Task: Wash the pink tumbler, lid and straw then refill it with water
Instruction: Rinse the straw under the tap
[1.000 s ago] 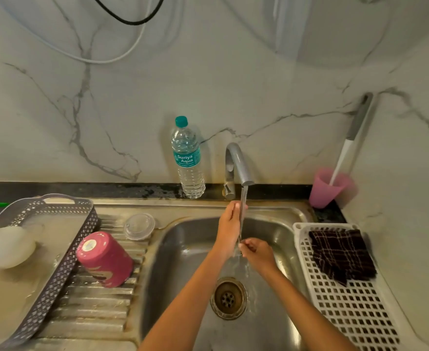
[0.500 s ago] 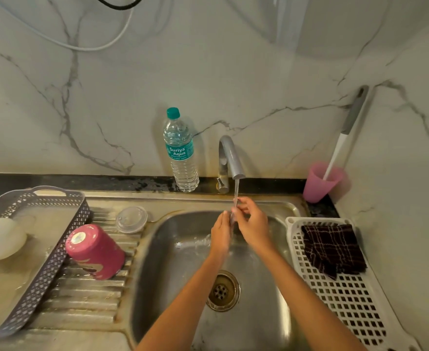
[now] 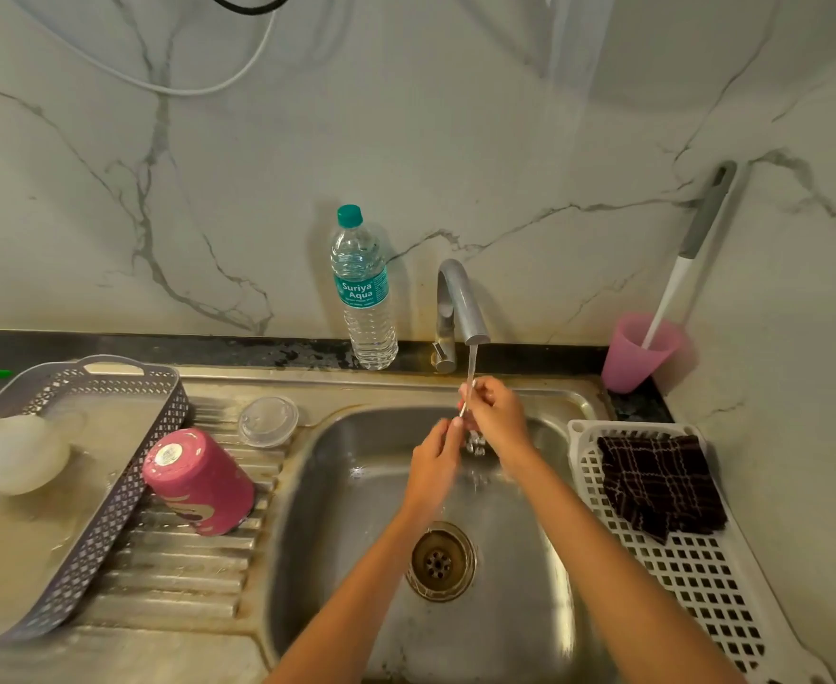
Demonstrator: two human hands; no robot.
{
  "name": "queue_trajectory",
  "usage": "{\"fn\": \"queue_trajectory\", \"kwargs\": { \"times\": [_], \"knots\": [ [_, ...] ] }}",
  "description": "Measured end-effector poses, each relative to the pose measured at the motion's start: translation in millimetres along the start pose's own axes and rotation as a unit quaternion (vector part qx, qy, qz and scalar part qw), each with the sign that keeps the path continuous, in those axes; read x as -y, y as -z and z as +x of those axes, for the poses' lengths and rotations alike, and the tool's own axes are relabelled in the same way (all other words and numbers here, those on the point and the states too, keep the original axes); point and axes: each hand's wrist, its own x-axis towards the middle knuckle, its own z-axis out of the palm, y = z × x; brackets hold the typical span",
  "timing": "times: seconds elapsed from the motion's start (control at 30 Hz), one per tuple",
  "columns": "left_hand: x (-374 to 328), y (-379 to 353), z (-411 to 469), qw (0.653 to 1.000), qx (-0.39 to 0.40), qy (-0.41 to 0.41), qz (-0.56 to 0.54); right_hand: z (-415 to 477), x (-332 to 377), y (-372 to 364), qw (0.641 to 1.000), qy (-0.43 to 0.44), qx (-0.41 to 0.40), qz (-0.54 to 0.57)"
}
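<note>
Both hands together under the tap stream. Right hand curls round a thin clear straw; left hand pinches its lower end. Water runs from the curved grey metal tap onto the straw, over the steel sink with its round drain. Pink tumbler sits mouth down and tilted on the ribbed steel draining surface, just beside a grey perforated basket. Clear round lid lies flat behind the tumbler. Ridged plastic water bottle stands left of the tap. Right: white lattice tray holding a dark checked cloth.
</note>
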Motion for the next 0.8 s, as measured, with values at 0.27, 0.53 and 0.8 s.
{"fn": "queue_trajectory", "kwargs": {
  "times": [0.27,0.53,0.8],
  "knots": [
    [22.6,54.9,-8.6,0.998,0.05,-0.006,0.04,5.8,-7.8,27.2,0.98,-0.068,-0.104,0.156],
    [-4.5,85.3,10.1,0.986,0.158,0.025,0.034,-9.2,-70.7,22.2,0.906,-0.273,-0.097,0.308],
    [-37.4,43.0,13.1,0.988,0.043,-0.008,-0.15,-24.0,-99.4,3.7,0.855,-0.35,-0.104,0.368]
  ]
}}
